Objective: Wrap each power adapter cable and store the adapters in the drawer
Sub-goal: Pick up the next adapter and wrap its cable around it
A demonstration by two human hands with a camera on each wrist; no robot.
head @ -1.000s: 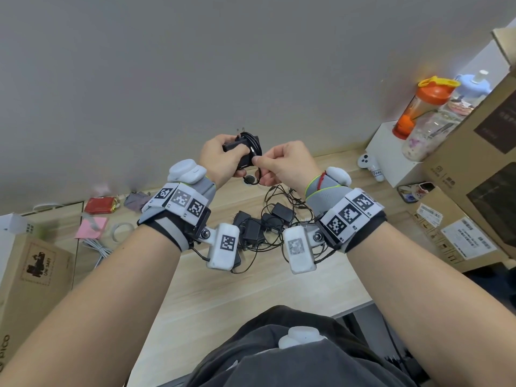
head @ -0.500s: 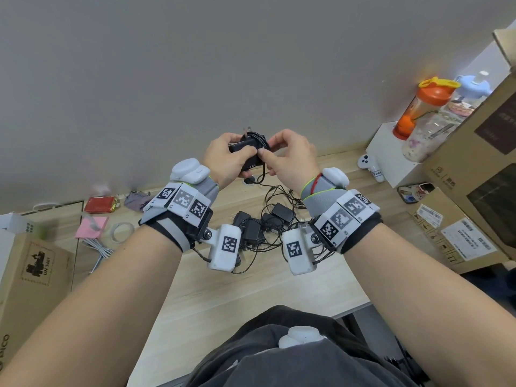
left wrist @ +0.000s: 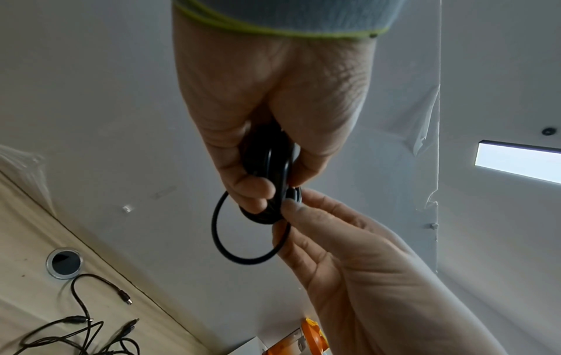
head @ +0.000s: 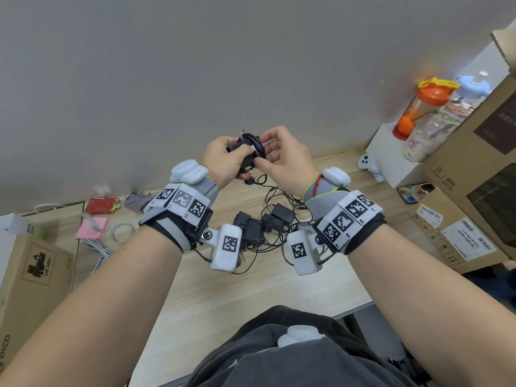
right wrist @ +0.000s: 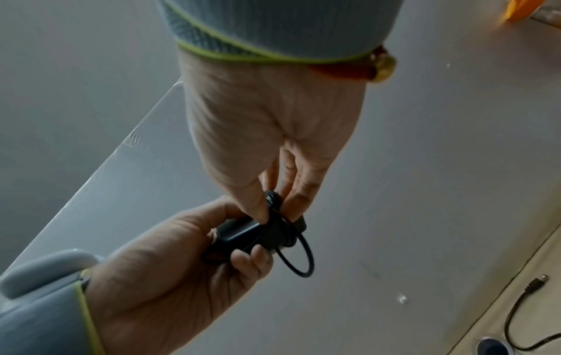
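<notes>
1. My left hand (head: 223, 160) is clenched round a black adapter (head: 245, 148), raised above the desk (head: 195, 289) in front of the wall. Its plug prongs poke up past my fingertips.
2. My right hand (head: 284, 160) pinches the cable (left wrist: 242, 240) end between thumb and forefinger, right against the wound coils. The other fingers are loosely spread behind.
3. Most of the cable is already wrapped round the adapter. One loose loop hangs just below my left fingers in both wrist views.
4. Handling, as I judge it: the adapter is a small, hard, light block with smooth sides, easy to hold across its body. The cable is thin and springy, so the coils will likely loosen if my left thumb lets go. The best hold is over the coils themselves, pinning them to the body, with the tip tucked under a turn.
5. The other adapters (head: 254, 227) lie in a tangle of cables on the desk, below and between my wrists, not yet wrapped.
6. Hard to make out: the cable tip is hidden between my right fingertips, so I cannot tell whether it is tucked in. My left palm covers much of the adapter.
7. No drawer shows in any view. The wrist cameras block part of the pile.
</notes>
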